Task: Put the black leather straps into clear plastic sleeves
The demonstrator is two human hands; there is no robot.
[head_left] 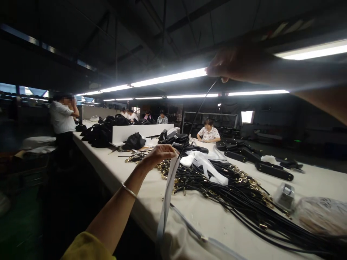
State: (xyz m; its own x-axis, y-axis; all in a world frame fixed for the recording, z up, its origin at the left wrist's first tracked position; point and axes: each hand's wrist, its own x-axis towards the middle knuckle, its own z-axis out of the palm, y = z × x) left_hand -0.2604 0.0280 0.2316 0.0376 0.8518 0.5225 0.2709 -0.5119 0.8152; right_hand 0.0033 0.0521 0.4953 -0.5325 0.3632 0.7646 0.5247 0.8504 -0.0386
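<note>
My right hand (223,65), raised high and partly blurred, pinches the upper end of a thin black strap (199,108). The strap slants down to my left hand (162,152), whose fingers are closed on a long white strip (169,187) at the strap's lower part. That strip hangs below the fingers, past the table edge. Whether it wraps around the strap there I cannot tell. Beneath my hands lies a big heap of black straps (217,191) with gold-coloured metal clasps. Crumpled white wrapping (208,168) rests on the heap.
The long cloth-covered table (325,178) holds a clear plastic box (284,196), a plastic bag (321,215) and black padded pieces (273,170). Farther back are a white board (141,133) and black bags (97,133). A person (208,133) sits opposite; another (63,115) stands left.
</note>
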